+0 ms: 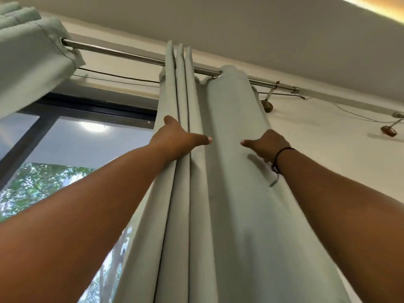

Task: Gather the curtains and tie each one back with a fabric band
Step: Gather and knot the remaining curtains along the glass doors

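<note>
**Both hands around the gathered curtain, high under the rod**

Up near the rod, the left hand (175, 136) presses against the left side of the gathered curtain (229, 171), thumb stretched across the front folds and the fingers gone behind the cloth, so it clasps the pleats from that side. How tightly it closes cannot be told, since the fingers are hidden. The right hand (265, 145) lies against the right side of the same bundle, thumb pointing inward toward the other thumb, its fingers also lost behind the fabric. The two thumbs stay apart, with a broad fold of cloth between them. A dark cord bracelet (279, 157) circles the right wrist, a loose end dangling below it.

The pale green curtain hangs in tall upright pleats between both forearms, its top threaded by eyelets onto the metal curtain rod (131, 54). The rod runs slantwise under the ceiling (240, 25). At its left end, well apart from the hands, a second curtain (30, 62) of the same cloth is bunched. Between the two, the dark-framed window (65, 145) shows bright sky and green leaves. To the right, small brackets (267, 105) and a thin wire sit on the white wall.
</note>
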